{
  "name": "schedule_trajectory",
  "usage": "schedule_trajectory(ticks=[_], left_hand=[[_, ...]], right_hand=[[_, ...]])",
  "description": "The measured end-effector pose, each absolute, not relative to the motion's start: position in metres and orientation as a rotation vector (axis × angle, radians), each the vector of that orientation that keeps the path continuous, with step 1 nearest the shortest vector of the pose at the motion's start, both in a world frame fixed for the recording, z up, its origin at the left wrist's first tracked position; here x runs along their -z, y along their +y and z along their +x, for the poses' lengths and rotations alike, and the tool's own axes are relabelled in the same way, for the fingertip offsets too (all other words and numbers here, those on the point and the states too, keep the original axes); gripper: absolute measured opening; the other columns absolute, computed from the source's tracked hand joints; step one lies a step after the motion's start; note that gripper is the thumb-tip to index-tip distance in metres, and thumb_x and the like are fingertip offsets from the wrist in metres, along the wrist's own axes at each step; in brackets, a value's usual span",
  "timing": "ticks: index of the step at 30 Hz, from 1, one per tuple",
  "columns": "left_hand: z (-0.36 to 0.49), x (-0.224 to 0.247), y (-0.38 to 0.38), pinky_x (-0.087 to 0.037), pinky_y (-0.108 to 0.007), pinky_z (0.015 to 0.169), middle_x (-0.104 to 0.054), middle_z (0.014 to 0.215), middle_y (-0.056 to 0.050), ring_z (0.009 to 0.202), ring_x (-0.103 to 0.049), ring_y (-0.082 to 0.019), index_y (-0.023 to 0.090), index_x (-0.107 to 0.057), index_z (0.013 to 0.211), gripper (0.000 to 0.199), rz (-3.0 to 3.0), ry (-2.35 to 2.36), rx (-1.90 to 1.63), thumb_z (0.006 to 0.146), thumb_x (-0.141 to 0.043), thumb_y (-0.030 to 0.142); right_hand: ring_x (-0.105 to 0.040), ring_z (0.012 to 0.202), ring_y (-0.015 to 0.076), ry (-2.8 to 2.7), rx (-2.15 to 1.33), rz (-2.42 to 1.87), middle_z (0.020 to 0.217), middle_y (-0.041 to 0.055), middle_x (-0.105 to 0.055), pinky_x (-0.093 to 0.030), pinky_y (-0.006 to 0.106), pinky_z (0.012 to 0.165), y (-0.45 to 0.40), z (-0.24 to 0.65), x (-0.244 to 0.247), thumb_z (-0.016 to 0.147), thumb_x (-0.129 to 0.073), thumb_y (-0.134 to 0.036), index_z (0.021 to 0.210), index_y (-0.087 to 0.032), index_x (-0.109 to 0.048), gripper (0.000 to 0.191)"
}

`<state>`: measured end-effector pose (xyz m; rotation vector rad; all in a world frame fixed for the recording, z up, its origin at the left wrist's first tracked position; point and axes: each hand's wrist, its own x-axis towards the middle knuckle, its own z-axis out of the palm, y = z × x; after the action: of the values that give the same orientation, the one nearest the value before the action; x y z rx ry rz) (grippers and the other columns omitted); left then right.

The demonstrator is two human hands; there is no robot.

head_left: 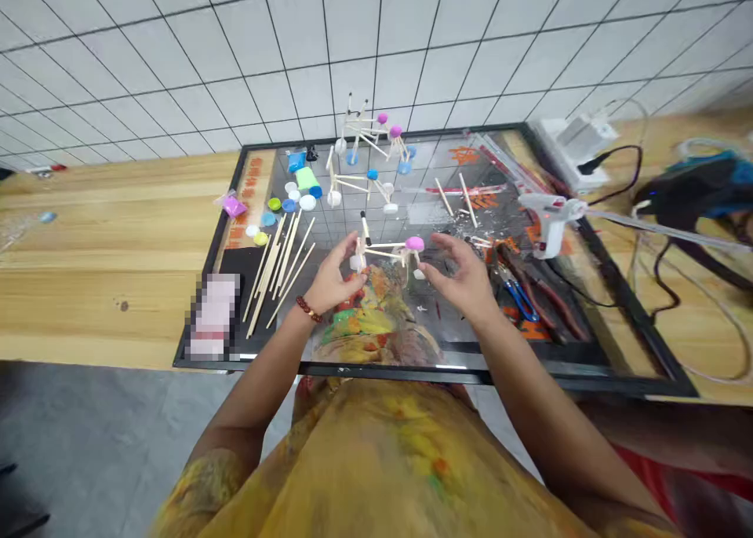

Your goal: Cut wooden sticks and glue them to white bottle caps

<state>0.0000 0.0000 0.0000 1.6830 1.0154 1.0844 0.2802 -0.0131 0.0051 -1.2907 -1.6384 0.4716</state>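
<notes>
One left hand (335, 278) and right hand (464, 281), half-open, flank a stick model (386, 246), grip unclear; sticks (271, 265) left of it, glue gun (550, 209) right

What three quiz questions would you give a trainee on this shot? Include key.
1. Which colour is the blob on the model between the left hand and the right hand?
A) blue
B) pink
C) green

2. True or false: the glue gun lies nearer the right hand than the left hand.

3. Fill in: the bracelet is on the ____ wrist.

Key: 1 B; 2 true; 3 left.
</notes>
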Motion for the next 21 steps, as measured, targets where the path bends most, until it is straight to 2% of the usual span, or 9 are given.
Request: schedule_trajectory(ticks=[4,9,14,18,21], left_hand=[[-0.004,-0.001,0.005,-0.046,-0.047,0.119,-0.063,0.146,-0.017,0.132,-0.063,-0.031,0.019,-0.054,0.148,0.083,1.613,1.002,-1.088,0.074,-0.086,0.037],[0.0,-0.008,0.005,-0.05,-0.044,0.113,-0.063,0.144,-0.017,0.126,-0.066,-0.03,0.018,-0.056,0.145,0.088,1.567,1.03,-1.126,0.067,-0.091,0.037],[0.006,-0.014,0.001,-0.048,-0.043,0.115,-0.058,0.149,-0.016,0.13,-0.062,-0.032,0.019,-0.054,0.148,0.088,1.634,1.084,-1.118,0.067,-0.089,0.03],[0.009,-0.011,0.003,-0.044,-0.044,0.118,-0.06,0.145,-0.015,0.133,-0.059,-0.032,0.02,-0.056,0.146,0.083,1.625,1.116,-1.121,0.069,-0.085,0.025],[0.008,-0.009,0.009,-0.045,-0.043,0.116,-0.06,0.146,-0.016,0.138,-0.056,-0.032,0.018,-0.052,0.147,0.085,1.509,1.096,-1.155,0.067,-0.08,0.021]], right_hand=[[-0.069,0.104,0.0286,-1.591,-0.381,-1.326,0.117,0.012,-0.073,-0.057,0.048,0.09,-0.02,0.278,-0.005,0.081,-0.073,-0.037,0.118,-0.022,-0.07,0.041],[-0.062,0.069,0.0184,-1.623,-0.318,-1.39,0.082,0.0043,-0.07,-0.053,0.035,0.072,-0.035,0.261,-0.014,0.09,-0.066,-0.039,0.101,-0.02,-0.076,0.024],[-0.064,0.071,0.0208,-1.836,-0.251,-1.549,0.075,0.0045,-0.068,-0.046,0.032,0.069,-0.031,0.244,-0.017,0.092,-0.064,-0.045,0.102,-0.02,-0.08,0.032],[-0.062,0.069,0.0208,-1.855,-0.191,-1.594,0.073,0.0049,-0.067,-0.044,0.033,0.068,-0.024,0.244,-0.018,0.093,-0.059,-0.037,0.102,-0.02,-0.081,0.029],[-0.062,0.072,0.0212,-1.724,-0.233,-1.466,0.073,0.0043,-0.066,-0.047,0.035,0.074,-0.023,0.251,-0.019,0.088,-0.063,-0.034,0.097,-0.02,-0.08,0.024]])
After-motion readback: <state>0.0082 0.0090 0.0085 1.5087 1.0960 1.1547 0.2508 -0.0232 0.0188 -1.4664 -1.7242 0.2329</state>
